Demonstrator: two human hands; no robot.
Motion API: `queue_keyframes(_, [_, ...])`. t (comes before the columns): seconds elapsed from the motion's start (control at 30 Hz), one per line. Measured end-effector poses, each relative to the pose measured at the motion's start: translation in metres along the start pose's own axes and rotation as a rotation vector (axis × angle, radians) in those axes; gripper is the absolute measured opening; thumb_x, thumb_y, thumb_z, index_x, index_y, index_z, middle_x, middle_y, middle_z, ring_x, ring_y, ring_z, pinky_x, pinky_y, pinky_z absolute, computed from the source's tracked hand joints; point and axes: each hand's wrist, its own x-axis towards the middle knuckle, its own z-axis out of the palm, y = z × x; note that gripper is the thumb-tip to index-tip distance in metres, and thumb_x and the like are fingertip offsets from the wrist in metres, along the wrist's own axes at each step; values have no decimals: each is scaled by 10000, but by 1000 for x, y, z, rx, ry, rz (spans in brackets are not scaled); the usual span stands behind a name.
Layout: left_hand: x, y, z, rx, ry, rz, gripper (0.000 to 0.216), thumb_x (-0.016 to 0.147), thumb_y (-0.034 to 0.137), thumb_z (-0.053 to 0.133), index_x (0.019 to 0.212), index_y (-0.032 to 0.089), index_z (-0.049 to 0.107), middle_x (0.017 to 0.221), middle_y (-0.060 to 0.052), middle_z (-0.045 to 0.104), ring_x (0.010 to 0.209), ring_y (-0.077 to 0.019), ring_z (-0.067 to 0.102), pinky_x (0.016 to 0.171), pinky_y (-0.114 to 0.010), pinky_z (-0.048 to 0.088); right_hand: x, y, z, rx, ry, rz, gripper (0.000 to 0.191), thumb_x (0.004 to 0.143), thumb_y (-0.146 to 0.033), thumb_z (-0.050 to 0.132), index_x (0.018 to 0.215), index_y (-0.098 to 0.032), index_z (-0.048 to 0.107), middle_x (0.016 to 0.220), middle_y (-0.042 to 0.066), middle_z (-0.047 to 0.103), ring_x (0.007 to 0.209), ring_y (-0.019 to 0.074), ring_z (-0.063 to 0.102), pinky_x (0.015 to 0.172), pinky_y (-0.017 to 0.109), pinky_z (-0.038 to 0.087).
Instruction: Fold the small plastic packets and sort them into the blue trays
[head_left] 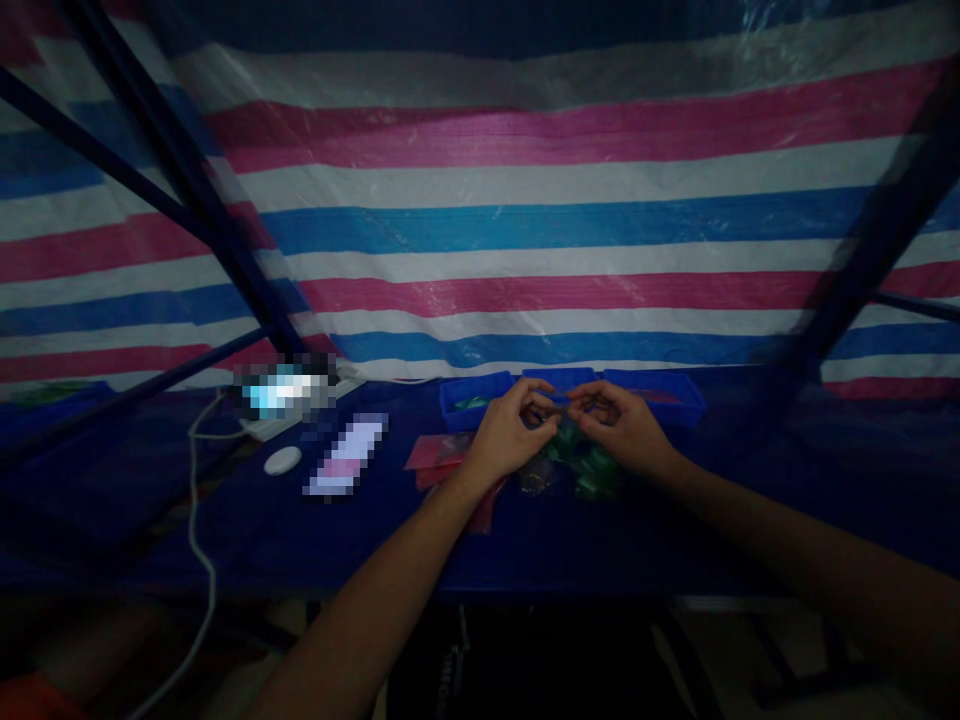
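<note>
My left hand (516, 428) and my right hand (624, 425) meet fingertip to fingertip above the table. Both are closed in a pinch; whatever lies between them is too small and dark to make out. Just below my right hand are crumpled green plastic pieces (596, 472). A small clear bag with dark contents (537, 474) lies under the gap between my hands. Red plastic bags (437, 455) sit beside my left wrist, partly covered by that forearm. Behind my hands stand blue trays, the left one (469, 392) with something green in it, the right one (686, 405) with something reddish.
A phone-like device (347, 455), blurred out, lies on the blue table (300, 545) to the left. Near it are a round white object (283, 460) and a white power strip (277, 425) with a cable (196, 500) hanging down. Blue frame poles and a striped sheet (540, 230) enclose the table.
</note>
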Motion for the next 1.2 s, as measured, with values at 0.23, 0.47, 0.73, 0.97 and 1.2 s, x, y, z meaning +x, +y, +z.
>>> queue_keyframes(0.23, [0, -1, -1, -17, -31, 2, 377, 822, 170, 631, 1189, 218, 559, 954, -35, 737, 847, -173, 683, 825, -326, 521, -1, -6, 1, -69, -59, -19, 260, 838, -404, 716, 1030, -230, 705, 1019, 58, 712, 867, 201, 682, 784, 349, 558])
queue_keyframes(0.47, [-1, -1, -7, 107, -16, -43, 285, 924, 351, 601, 1174, 221, 646, 832, -32, 739, 731, -180, 679, 736, -330, 526, 2, -11, -5, -276, 73, -167, 135, 864, -333, 685, 957, -260, 749, 954, 55, 729, 901, 234, 676, 863, 422, 538])
queue_keyframes(0.73, [3, -21, -2, -218, -15, -118, 260, 919, 382, 634, 1073, 189, 714, 1015, -88, 748, 911, -200, 707, 839, -348, 560, 1, -16, -4, -316, -74, -277, 104, 856, -302, 716, 946, -321, 764, 1068, 34, 738, 1076, 255, 652, 1024, 506, 480])
queue_keyframes(0.97, [4, -18, -2, -337, 42, -122, 397, 868, 269, 699, 1236, 205, 566, 1041, -91, 742, 938, -181, 715, 866, -337, 559, 0, -16, -4, -198, 5, -197, 152, 873, -350, 697, 1006, -302, 754, 1286, 57, 647, 1239, 260, 585, 1078, 493, 463])
queue_keyframes(1.2, [1, -18, 1, -275, 33, -148, 425, 797, 293, 770, 1174, 203, 597, 921, -67, 738, 783, -170, 702, 748, -322, 562, 1, -2, -2, 118, -17, 27, 332, 783, -351, 791, 1072, -240, 671, 1017, 71, 739, 958, 225, 712, 920, 421, 567])
